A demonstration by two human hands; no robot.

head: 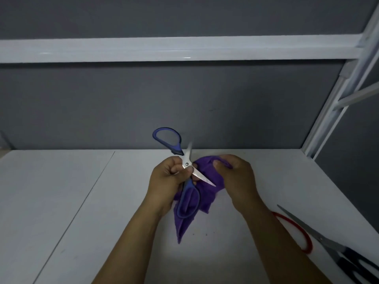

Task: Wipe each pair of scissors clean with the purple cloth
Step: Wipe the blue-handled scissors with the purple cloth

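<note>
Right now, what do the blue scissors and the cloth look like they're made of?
Blue scissors: blades look like polished steel, bright with glints; handles seem matte blue plastic, perhaps with a rubbery dark trim. Cloth: soft purple fabric, possibly microfibre, since it drapes in limp folds without shine.

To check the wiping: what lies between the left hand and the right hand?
In the head view: a blade of the open blue scissors and the purple cloth.

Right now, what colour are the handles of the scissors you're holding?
Blue handles, seen best in the head view.
</note>
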